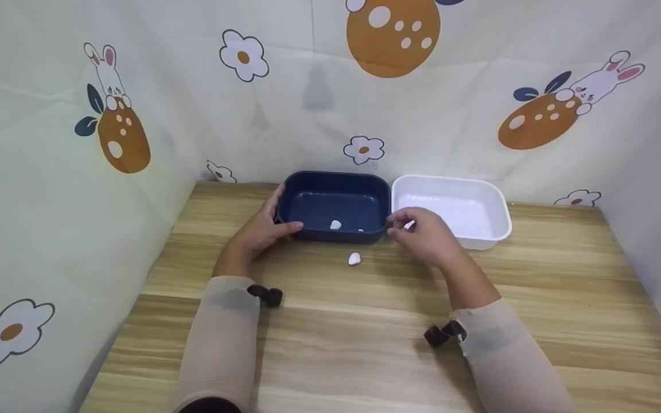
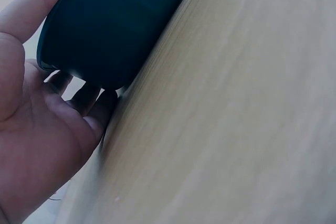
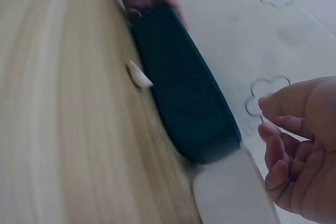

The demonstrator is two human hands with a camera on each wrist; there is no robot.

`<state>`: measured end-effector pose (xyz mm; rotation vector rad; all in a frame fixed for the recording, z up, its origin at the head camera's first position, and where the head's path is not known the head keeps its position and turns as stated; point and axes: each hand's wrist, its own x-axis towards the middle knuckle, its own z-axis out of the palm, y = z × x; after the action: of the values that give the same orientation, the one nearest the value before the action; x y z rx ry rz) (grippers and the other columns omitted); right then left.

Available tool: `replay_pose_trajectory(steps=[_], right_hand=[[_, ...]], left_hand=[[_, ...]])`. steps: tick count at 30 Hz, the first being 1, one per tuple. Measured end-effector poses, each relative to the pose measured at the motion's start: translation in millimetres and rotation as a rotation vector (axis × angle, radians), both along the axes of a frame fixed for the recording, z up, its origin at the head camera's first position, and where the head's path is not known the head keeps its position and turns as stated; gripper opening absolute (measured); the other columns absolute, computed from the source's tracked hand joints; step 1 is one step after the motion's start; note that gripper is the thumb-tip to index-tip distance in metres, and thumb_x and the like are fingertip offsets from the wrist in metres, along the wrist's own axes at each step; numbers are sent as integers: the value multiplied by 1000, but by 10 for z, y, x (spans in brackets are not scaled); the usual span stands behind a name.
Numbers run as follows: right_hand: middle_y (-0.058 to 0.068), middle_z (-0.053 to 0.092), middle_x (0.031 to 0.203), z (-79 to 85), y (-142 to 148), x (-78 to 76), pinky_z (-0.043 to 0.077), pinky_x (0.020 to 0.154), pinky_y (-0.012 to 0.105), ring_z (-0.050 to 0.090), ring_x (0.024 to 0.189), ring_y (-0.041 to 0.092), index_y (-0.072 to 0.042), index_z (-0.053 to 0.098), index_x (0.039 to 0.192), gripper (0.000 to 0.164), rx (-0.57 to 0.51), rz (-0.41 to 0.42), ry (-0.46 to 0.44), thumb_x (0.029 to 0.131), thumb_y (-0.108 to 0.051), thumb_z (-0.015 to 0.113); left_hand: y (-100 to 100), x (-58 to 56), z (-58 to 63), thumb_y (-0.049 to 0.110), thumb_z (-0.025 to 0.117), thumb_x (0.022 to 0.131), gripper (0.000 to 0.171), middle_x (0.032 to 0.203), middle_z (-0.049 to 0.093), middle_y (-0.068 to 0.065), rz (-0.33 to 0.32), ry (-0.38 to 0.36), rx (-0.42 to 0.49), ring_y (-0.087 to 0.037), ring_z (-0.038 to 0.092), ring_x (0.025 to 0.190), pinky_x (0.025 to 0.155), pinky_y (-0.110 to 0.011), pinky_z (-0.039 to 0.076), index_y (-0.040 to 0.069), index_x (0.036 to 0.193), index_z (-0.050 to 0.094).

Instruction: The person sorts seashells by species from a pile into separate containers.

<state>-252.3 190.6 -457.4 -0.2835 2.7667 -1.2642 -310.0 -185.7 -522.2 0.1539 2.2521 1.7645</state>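
Note:
A dark blue plastic box [image 1: 336, 236] stands on the table, with a small white stone [image 1: 335, 225] and a tinier white bit on its inside floor. My left hand [image 1: 259, 229] holds the box's left end, the thumb at the front rim and the fingers round the side. In front of the box, a second white stone [image 1: 354, 258] lies on the wood. My right hand [image 1: 425, 235] hovers by the box's right end, before the white box [image 1: 482, 242]. Its fingers are loosely bent in the right wrist view, and nothing shows between them.
Both boxes stand side by side against the patterned cloth [image 1: 313, 126] at the table's back edge. Cloth walls also rise on the left and right. The wooden table [image 1: 353, 344] stretches from the boxes toward me.

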Motion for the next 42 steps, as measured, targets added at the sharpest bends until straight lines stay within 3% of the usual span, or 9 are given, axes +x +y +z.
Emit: replay_pose_trajectory(steps=[8,15,19,21,26,29,34,38,42], right_hand=[[5,74,102,-109,-314,136,53,87,34,65,93,18,-7,77,119,25,25,99,-35,96,-18,77],[5,75,99,-257,-407,155,54,82,31,65,89,15,-7,78,118,25,13,169,-59,94,-16,77],[6,78,102,-341,-442,146,56,83,31,67,91,14,-5,78,120,26,13,227,-65,95,-14,76],[7,79,104,-377,-455,140,57,87,32,68,94,15,-4,77,121,28,26,247,-58,95,-14,76],[5,78,102,-437,-472,130,56,88,33,67,93,13,-4,77,121,29,45,245,-50,94,-13,77],[3,78,100,-460,-486,123,55,86,31,66,91,11,-5,77,120,29,54,231,-54,93,-14,78],[2,79,99,-490,-505,107,56,87,32,67,90,10,-6,77,123,33,91,224,-44,92,-18,79],[0,78,96,-509,-515,88,55,85,31,66,87,9,-6,77,123,35,116,234,-23,92,-20,80],[-1,77,91,-534,-512,70,52,79,27,63,82,6,-8,80,117,29,122,240,-9,90,-20,81]], left_hand=[[-11,7,-8,27,86,91,113,183,3,1,-7,16,-31,-21,6,168,137,-48,11,43,172,9],[4,10,1,23,87,91,114,183,3,-1,-5,-28,18,-23,16,164,126,-50,35,45,171,9],[8,9,0,24,87,91,114,183,2,-1,-1,-21,5,-20,12,165,127,-46,34,44,172,9],[11,13,8,24,86,91,114,183,1,-1,-2,-27,7,-24,17,163,118,-46,45,44,172,8],[16,16,25,25,86,91,114,183,2,0,-3,-29,-9,-30,26,157,98,-43,57,44,172,8],[6,10,20,27,87,90,115,183,2,0,-6,-11,-29,-27,22,161,116,-47,47,44,172,8],[-8,-2,2,27,87,91,114,183,4,0,-8,18,-40,-24,15,165,133,-48,23,42,172,9],[-13,0,4,27,87,91,114,183,3,-1,-6,11,-35,-24,14,165,134,-48,22,42,172,9],[-10,11,14,27,86,91,114,183,1,0,-17,1,-20,-24,17,164,128,-49,33,42,172,8]])
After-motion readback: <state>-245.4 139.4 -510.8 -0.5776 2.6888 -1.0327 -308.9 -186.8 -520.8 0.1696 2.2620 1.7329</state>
